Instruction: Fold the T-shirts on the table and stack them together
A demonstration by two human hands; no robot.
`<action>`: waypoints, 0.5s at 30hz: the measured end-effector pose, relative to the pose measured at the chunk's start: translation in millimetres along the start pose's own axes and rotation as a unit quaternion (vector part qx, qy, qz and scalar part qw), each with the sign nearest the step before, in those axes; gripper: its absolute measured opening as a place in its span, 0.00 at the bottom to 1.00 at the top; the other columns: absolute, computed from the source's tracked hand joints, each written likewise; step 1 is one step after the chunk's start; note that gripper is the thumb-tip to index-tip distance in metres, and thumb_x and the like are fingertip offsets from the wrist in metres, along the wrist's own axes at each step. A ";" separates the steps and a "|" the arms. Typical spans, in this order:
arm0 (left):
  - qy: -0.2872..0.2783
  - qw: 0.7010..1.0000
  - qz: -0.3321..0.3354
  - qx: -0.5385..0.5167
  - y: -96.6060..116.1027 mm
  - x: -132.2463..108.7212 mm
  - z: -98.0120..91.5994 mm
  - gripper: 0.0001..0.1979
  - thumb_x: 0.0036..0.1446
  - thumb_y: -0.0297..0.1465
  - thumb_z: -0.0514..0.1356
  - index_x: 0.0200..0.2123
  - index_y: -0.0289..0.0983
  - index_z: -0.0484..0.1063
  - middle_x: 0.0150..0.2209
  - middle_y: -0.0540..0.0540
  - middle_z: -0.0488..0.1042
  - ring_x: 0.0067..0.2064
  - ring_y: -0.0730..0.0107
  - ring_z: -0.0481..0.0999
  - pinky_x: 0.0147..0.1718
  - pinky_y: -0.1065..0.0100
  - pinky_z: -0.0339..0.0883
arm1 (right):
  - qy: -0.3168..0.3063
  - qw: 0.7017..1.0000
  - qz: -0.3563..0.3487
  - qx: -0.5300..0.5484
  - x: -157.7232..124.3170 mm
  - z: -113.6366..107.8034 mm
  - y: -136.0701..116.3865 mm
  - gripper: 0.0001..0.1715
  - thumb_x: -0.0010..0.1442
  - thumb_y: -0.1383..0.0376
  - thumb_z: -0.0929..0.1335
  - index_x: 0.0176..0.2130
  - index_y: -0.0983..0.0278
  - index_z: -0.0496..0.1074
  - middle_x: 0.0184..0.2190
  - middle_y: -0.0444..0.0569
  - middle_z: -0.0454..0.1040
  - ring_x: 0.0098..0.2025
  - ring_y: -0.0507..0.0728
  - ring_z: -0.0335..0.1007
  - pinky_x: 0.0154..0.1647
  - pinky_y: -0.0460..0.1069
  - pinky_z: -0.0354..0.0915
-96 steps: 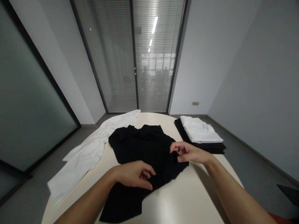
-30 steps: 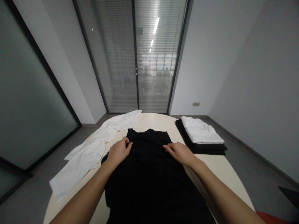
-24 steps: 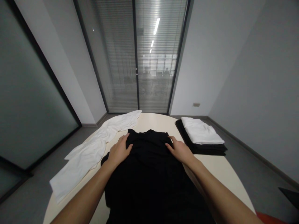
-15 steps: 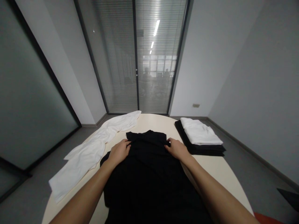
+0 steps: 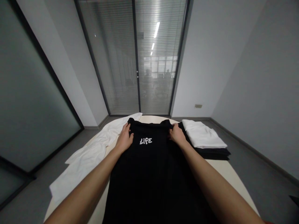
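A black T-shirt (image 5: 144, 168) stretches toward me over the round table, its far edge raised between my hands. White lettering (image 5: 146, 141) shows near that far end. My left hand (image 5: 125, 138) grips the far left corner, fingers closed on the cloth. At the far right corner, my right hand (image 5: 177, 134) pinches the fabric in the same way. The near end of the shirt runs out of view at the bottom.
Rumpled white cloth (image 5: 93, 155) lies along the left side of the pale table (image 5: 224, 174). Right of the shirt, a folded white garment (image 5: 202, 133) rests on a stack of folded black ones (image 5: 212, 153). Glass doors with blinds (image 5: 154, 87) stand beyond.
Both hands have lifted the shirt's far end and moved it slightly farther away. The fabric is now pulled smoother, and the white lettering has come into view.
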State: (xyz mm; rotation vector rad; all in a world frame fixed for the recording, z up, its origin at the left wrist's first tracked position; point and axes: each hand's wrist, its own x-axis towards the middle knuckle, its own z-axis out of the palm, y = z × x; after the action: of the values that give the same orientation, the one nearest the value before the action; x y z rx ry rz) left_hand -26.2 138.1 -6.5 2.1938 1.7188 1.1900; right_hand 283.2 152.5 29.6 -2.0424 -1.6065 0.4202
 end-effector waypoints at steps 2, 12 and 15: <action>-0.018 1.000 0.018 -0.008 2.4 12.8 5.7 0.39 0.61 0.29 0.58 0.71 0.32 0.45 0.73 0.31 0.42 0.72 0.49 0.52 0.68 0.52 0.54 | 0.031 1.000 0.002 0.004 6.5 0.5 -2.8 0.25 0.68 0.63 0.60 0.61 0.69 0.59 0.47 0.66 0.77 0.47 0.66 0.78 0.49 0.56 0.68; -0.140 0.984 -0.016 0.109 -14.0 -4.9 42.2 0.37 0.62 0.36 0.59 0.69 0.32 0.50 0.74 0.29 0.38 0.73 0.44 0.48 0.67 0.51 0.52 | 0.006 0.995 -0.098 -0.006 0.9 55.9 23.0 0.57 0.63 0.60 0.66 0.71 0.76 0.24 0.61 0.72 0.66 0.57 0.68 0.72 0.56 0.57 0.65; -0.062 0.987 0.014 0.148 -11.2 -19.5 38.2 0.26 0.67 0.38 0.53 0.64 0.33 0.60 0.69 0.32 0.55 0.70 0.48 0.57 0.66 0.50 0.55 | 0.034 0.986 -0.160 -0.039 -7.2 67.6 30.3 0.47 0.65 0.58 0.64 0.71 0.76 0.41 0.62 0.69 0.65 0.65 0.66 0.62 0.64 0.57 0.58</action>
State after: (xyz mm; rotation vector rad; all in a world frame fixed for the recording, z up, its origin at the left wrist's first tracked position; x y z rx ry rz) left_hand -11.8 139.1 -48.4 2.4028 1.9234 0.8272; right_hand 270.1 153.4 -43.6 -1.7876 -1.8918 0.1713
